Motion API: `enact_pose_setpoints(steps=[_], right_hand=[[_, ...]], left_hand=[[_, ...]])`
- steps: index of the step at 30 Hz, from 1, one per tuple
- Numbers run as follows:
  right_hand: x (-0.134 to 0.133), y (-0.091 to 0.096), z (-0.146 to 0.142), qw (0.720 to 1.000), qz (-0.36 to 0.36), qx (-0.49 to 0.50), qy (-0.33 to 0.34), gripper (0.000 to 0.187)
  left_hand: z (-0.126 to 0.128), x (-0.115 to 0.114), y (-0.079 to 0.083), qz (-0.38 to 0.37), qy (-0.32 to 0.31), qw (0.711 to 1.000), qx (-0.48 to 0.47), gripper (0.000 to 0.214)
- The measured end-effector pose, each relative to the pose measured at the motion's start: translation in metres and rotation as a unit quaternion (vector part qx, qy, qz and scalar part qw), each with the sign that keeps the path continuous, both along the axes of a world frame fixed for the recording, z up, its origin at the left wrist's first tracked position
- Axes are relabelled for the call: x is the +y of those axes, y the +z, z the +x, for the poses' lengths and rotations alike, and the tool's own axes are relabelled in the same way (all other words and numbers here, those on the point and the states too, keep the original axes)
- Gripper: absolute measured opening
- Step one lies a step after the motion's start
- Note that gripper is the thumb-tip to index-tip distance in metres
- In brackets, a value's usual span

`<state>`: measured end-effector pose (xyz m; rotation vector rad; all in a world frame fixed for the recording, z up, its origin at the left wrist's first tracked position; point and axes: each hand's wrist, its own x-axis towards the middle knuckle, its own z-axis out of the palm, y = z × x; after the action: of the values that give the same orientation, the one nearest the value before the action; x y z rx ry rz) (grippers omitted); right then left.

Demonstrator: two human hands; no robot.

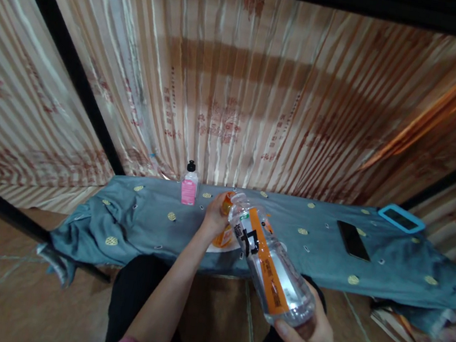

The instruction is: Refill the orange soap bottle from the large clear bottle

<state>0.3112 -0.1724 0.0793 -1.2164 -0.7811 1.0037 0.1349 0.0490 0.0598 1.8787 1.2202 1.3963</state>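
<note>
Bottle (269, 263) of clear plastic with an orange label, lying tilted in the air in front of the person. Its neck points toward 11 o'clock and its base toward 5 o'clock. A little clear liquid sits in the base end. Whether a cap is on the neck cannot be told.

The right hand (314, 338) holds the bottle from below at the base. Its fingers curl around the far side and the thumb lies across the near side. The left hand (215, 215) reaches out toward 12 o'clock. Its fingers are closed around an orange container (224, 239) that stands on the table. The bottle's neck is just beside this container's top, at about 2 o'clock from the left hand. A white plate (237, 248) shows under the container.

A blue-grey cloth (139, 220) with small yellow spots covers the low table. On it, at 10 o'clock from the left hand, a pink bottle (189, 185) with a black cap stands upright near the back edge. A black phone (352, 239) lies flat at 3 o'clock from the orange container, well apart from it. Beyond the phone, toward 2 o'clock, lies a blue case (401, 218). A striped curtain (239, 98) hangs behind the table, and brown floor tiles (0, 285) show at 8 o'clock.
</note>
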Motion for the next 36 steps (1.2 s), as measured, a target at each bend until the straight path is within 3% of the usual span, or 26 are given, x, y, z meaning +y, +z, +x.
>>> enact_pose_setpoints(steps=[20, 24, 30, 36], right_hand=[[-0.001, 0.000, -0.001, 1.000, 0.000, 0.007, 0.003, 0.071], [-0.001, -0.002, 0.004, 0.998, -0.022, -0.021, 0.052, 0.071], [-0.004, 0.004, -0.005, 1.000, -0.026, -0.016, 0.000, 0.071], [-0.005, 0.000, -0.007, 0.999, -0.030, -0.003, -0.015, 0.072]], left_hand=[[0.009, -0.003, 0.000, 0.017, 0.026, 1.000, -0.006, 0.023], [0.009, -0.003, -0.002, 0.023, 0.028, 0.999, -0.013, 0.024], [0.008, -0.007, 0.000, 0.030, 0.025, 0.999, -0.012, 0.016], [0.008, -0.009, -0.001, 0.043, 0.012, 0.999, -0.025, 0.017]])
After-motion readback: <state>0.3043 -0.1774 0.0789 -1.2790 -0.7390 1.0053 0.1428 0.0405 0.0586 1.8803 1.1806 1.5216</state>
